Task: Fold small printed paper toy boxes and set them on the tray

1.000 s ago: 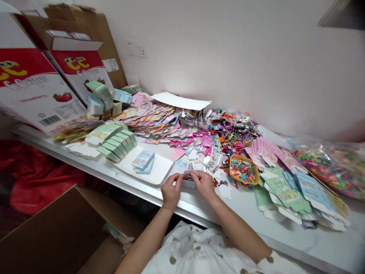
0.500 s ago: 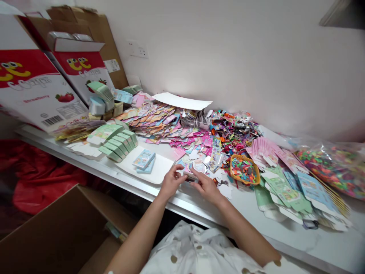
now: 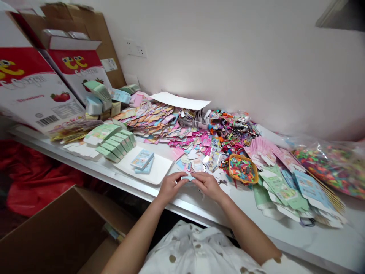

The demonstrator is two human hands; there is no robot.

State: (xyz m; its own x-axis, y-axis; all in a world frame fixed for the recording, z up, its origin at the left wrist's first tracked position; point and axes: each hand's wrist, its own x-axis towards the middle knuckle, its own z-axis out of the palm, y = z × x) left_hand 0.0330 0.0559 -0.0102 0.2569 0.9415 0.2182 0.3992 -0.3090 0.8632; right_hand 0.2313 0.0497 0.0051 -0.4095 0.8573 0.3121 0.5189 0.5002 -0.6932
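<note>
Seen from the person's head, looking down at a long white tabletop (image 3: 322, 241), the left hand (image 3: 171, 186) and the right hand (image 3: 209, 185) meet near its front edge. The fingers (image 3: 181, 176) of both hands are closed around a small pale blue paper box (image 3: 188, 177), held between them just right of a white card tray (image 3: 155, 169). The hands hide most of it, so it may be a flat, unfolded box rather than a finished one.

On the white card tray lie two blue printed boxes (image 3: 142, 159). Just left of the tray stand rows of mint-green boxes (image 3: 115, 146). Behind the tray spreads a heap of pink and pastel printed cards (image 3: 151, 121). To the right of the tray sits an orange basket (image 3: 242, 170) of colourful small pieces, and farther right lies a clear plastic bag (image 3: 327, 167) of similar pieces. Well left of the tray, strawberry-printed cartons (image 3: 68, 72) lean against the wall, and an open cardboard box (image 3: 57, 232) sits below the tabletop.
</note>
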